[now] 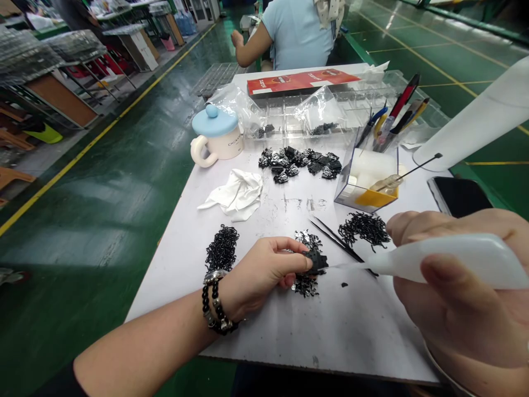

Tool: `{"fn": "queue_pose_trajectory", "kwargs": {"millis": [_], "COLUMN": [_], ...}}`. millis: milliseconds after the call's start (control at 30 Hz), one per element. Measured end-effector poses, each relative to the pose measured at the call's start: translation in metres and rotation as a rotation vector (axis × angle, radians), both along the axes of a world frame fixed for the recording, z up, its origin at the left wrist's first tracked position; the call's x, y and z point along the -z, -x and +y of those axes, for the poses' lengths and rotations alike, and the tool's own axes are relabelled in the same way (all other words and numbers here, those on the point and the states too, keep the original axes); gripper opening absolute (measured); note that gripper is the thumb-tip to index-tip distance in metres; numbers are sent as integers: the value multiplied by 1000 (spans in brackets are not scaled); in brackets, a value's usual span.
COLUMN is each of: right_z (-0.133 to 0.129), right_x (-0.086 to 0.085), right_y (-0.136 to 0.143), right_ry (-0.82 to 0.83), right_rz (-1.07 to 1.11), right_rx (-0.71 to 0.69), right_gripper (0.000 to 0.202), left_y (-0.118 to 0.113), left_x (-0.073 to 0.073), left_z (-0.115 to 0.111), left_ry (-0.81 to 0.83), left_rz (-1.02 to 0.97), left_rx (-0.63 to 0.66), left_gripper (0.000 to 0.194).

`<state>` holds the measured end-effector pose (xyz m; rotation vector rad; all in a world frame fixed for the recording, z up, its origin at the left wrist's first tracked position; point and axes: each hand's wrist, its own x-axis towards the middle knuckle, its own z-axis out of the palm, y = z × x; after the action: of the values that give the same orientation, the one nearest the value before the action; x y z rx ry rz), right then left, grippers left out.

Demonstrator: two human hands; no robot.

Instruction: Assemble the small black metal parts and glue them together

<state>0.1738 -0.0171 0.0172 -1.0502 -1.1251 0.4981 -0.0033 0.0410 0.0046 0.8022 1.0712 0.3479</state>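
Note:
Between the thumb and fingers of my left hand (268, 267) is a small black plastic part (317, 263), held above a pile of small metal pieces (306, 286). My right hand (458, 298) is wrapped round a translucent white squeeze bottle (454, 256). The bottle's thin nozzle points left, and its tip is at or close to the black part; whether they touch is unclear. Black tweezers (339, 241) lie just behind the part. One heap of small black pieces (222, 248) is left of my left hand, another (364, 229) behind the bottle.
Black assembled parts (300, 162) lie farther back. A lidded mug (219, 138) and a white cloth (235, 196) are at the left. A pen holder (367, 179), a phone (460, 197) and a white roll (475, 116) stand or lie right. A person (297, 33) sits beyond the table.

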Motion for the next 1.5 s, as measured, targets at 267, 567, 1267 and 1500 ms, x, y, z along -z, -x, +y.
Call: {"fn": "queue_pose_trajectory", "kwargs": {"millis": [267, 567, 1267, 1500], "right_z": [8, 5, 126, 76], "right_x": [5, 6, 41, -3], "right_y": [1, 0, 33, -21], "right_ry": [-90, -85, 330, 24], "right_rz": [-94, -103, -751, -1003], "right_rx": [-106, -121, -171, 253], "right_gripper": [8, 7, 31, 30], "left_y": [0, 0, 0, 0], "left_x": [-1, 0, -1, 0], "left_z": [0, -1, -1, 0], "left_ry": [-3, 4, -31, -17], "left_rz": [-6, -13, 3, 4], "left_rx": [7, -1, -29, -21], "left_gripper": [15, 15, 19, 19]}}
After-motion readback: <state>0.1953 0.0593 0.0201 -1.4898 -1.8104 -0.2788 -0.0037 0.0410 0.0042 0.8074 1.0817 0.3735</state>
